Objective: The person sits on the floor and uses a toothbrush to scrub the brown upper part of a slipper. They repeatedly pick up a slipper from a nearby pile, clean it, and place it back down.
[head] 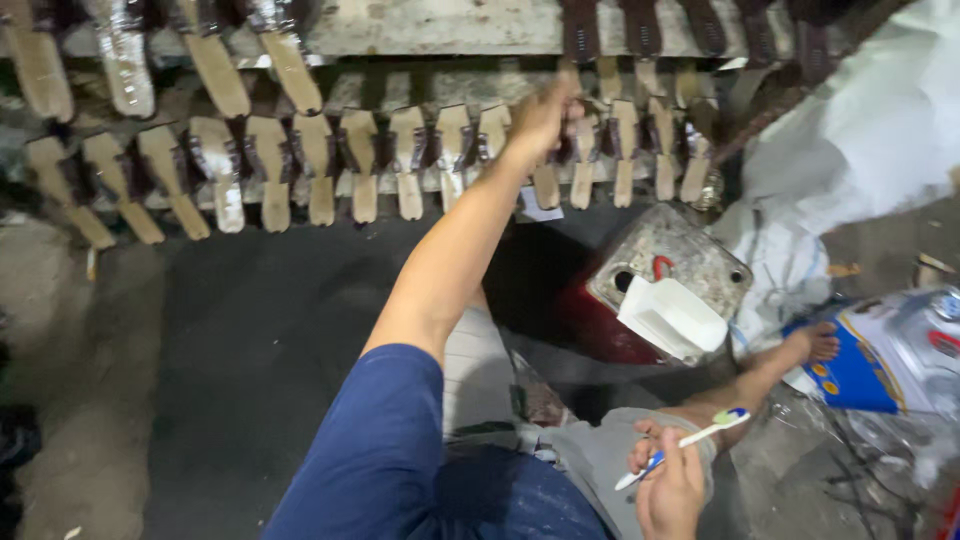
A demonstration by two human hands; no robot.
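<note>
Blue sleeve (375, 455) at bottom centre is nearest, the left arm running up from it toward the racks. Beside it, bottom right, right hand (668, 490) is curled shut round a toothbrush (690, 440), white w/ blue grip; the bristle end, greenish, points up-right and hangs just over the knee in grey trousers (600, 450). Toothbrush isn't touching anything else.

Past the knee: a bare foot (815, 345) rests on the floor at right, next to a blue-and-white printed bag (870, 370) & crumpled clear plastic. Just left of the foot sits a battered metal can (670, 265), red-sided, speckled grey top w/ two holes and a red ring; a white plastic scoop-like container (670, 318) leans on its near corner. White sacking (860, 130) piles up behind, toward the top right corner.

Dark floor (250, 330) fills the left-centre, paler dust at the left edge.

Farthest: a long rack (450, 25) across the top carries rows of tan sandal soles (360, 165) w/ dark brown straps, hanging side by side, toes down. Left hand (540, 115) is up at the lower row, right of centre, fingers closed on one sole; motion blur there, so can't tell exactly which piece it grips or how tightly. A small white paper scrap (540, 208) lies just below that spot.
</note>
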